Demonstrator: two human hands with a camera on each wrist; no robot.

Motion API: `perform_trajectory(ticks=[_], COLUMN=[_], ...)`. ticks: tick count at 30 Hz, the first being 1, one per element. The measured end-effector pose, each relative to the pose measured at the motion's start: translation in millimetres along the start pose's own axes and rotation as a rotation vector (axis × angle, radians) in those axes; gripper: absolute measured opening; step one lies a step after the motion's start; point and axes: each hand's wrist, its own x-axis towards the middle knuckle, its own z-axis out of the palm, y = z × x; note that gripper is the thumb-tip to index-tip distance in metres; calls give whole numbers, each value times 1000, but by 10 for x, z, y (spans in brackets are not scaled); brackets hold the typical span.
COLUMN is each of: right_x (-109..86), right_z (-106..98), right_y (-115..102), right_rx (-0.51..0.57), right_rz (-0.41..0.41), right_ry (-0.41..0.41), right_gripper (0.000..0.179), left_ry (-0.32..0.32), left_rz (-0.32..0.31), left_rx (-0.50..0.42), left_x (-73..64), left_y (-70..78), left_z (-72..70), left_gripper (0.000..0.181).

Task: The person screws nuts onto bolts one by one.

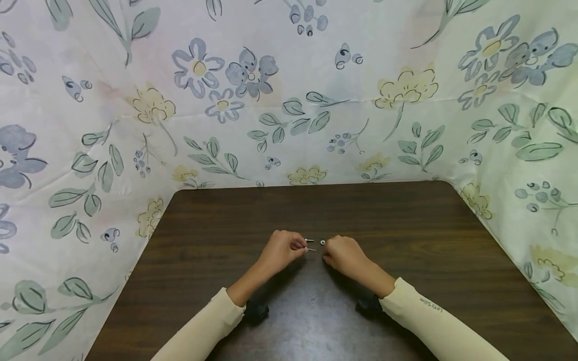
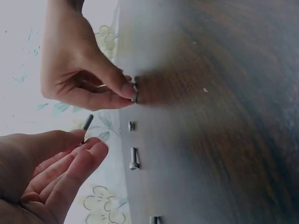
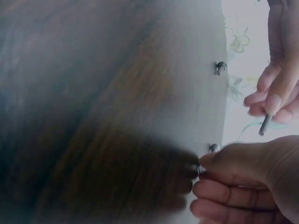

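My left hand (image 1: pixel 282 249) pinches a thin bolt (image 2: pixel 88 122) between thumb and fingers, its shank sticking out toward the right hand. Just above the table, my right hand (image 1: pixel 346 254) has thumb and index fingertip together on a small metal nut (image 2: pixel 135 95), mostly covered by the fingers. Between the two hands, a second nut (image 2: pixel 131 126) sits on the wood. Another bolt (image 2: pixel 134 159) with a socket head lies beside it, near the left fingertips.
The dark wooden table (image 1: pixel 217 215) carries a further threaded metal piece (image 2: pixel 155 220) at the bottom edge of the left wrist view. A floral cloth (image 1: pixel 307 100) hangs behind the table and along its sides.
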Motion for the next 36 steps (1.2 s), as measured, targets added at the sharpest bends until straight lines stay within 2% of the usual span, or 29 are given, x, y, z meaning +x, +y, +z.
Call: perform_trajectory(ticks=[5, 8, 14, 20, 23, 27, 33, 36], right_x=[-3, 10, 67, 93, 118, 154, 145, 147], right_z=[-39, -116, -253, -352, -418, -553, -885, -968], right_y=[61, 117, 186, 145, 107, 24, -250, -331], right_rx=[139, 272, 490, 643, 701, 765, 828, 850], right_rz=[-14, 2, -28, -75, -89, -100, -127, -145], right_ry=[-9, 35, 266, 475, 547, 602, 652, 667], right_gripper=[17, 7, 6, 11, 14, 17, 17, 18], left_ry=[-2, 16, 76, 112, 125, 146, 137, 140], left_rz=[-30, -39, -62, -100, -93, -63, -34, -20], left_rx=[-103, -169, -300, -535, -662, -771, -847, -875], left_x=[-9, 1, 16, 36, 62, 96, 96, 82], left_y=[-34, -58, -38, 19, 53, 121, 267, 333], left_z=[-22, -62, -205, -332, -397, -474, -531, -543], left_gripper=[5, 5, 8, 15, 16, 17, 20, 18])
